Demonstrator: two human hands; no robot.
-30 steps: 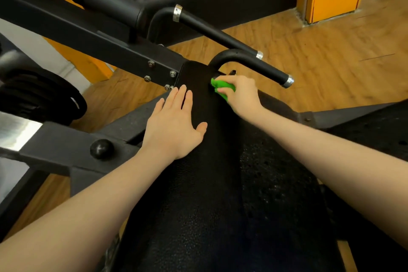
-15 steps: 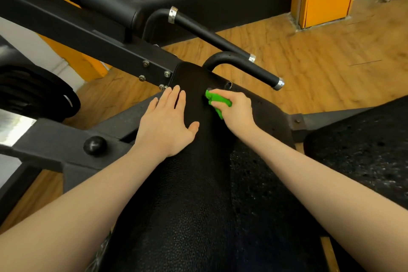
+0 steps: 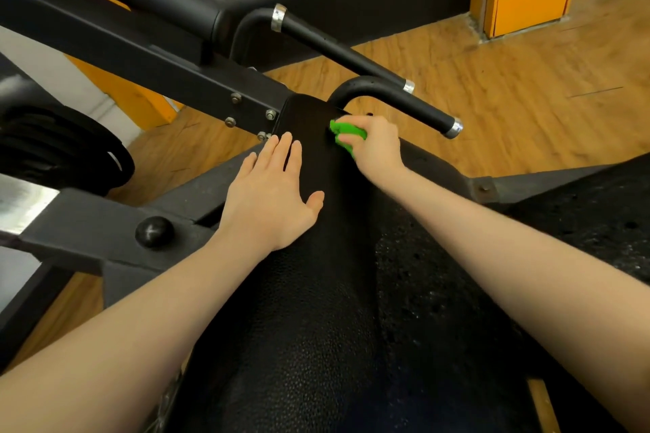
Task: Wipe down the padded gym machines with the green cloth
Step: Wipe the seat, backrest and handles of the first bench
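The right hand's fingers [image 3: 346, 141] curl round a bunched bright green cloth [image 3: 346, 133], pinching it into a wad so that only a small tuft shows past the knuckles, a little above the middle of the frame. The right hand [image 3: 374, 148] presses that wad against the far end of the long black textured vinyl pad [image 3: 302, 292], just below the curved black steel handle with a chrome end cap [image 3: 397, 100]; a balled cloth probably lets the pressure land on one spot near the handle's root. The left hand's fingers [image 3: 281, 155] lie straight and close together, thumb out to the side, flat on the pad's left edge. The left hand [image 3: 271, 197] seems placed there to brace the body while leaning forward. The pad runs from the bottom of the frame up to the bolted black steel frame beam [image 3: 147, 63] at upper left. Most of the pad's near length looks not yet reached by the cloth.
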